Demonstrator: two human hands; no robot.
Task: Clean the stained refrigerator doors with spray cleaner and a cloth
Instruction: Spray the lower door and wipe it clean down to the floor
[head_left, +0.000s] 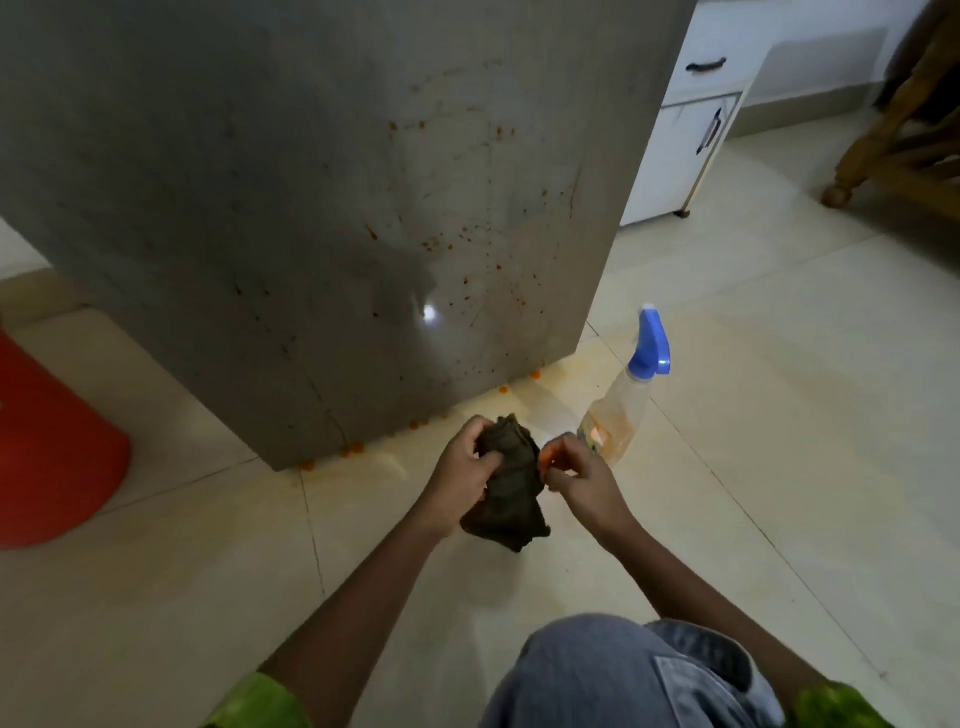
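The left hand (460, 470) bunches the cloth (511, 499) in its grip, the right hand (579, 480) pinches an edge — a soiled cloth could smear the refrigerator door (311, 182) stains.

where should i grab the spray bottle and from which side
Probably the narrow neck just under the blue trigger head of the spray bottle, coming from the near side with the right hand, the nearest, once it drops the cloth. The bottle stands upright on the floor, so the neck is exposed.

Orange-spattered grey refrigerator door (322, 208), crumpled dark cloth (511, 493), upright blue-topped spray bottle (623, 410)
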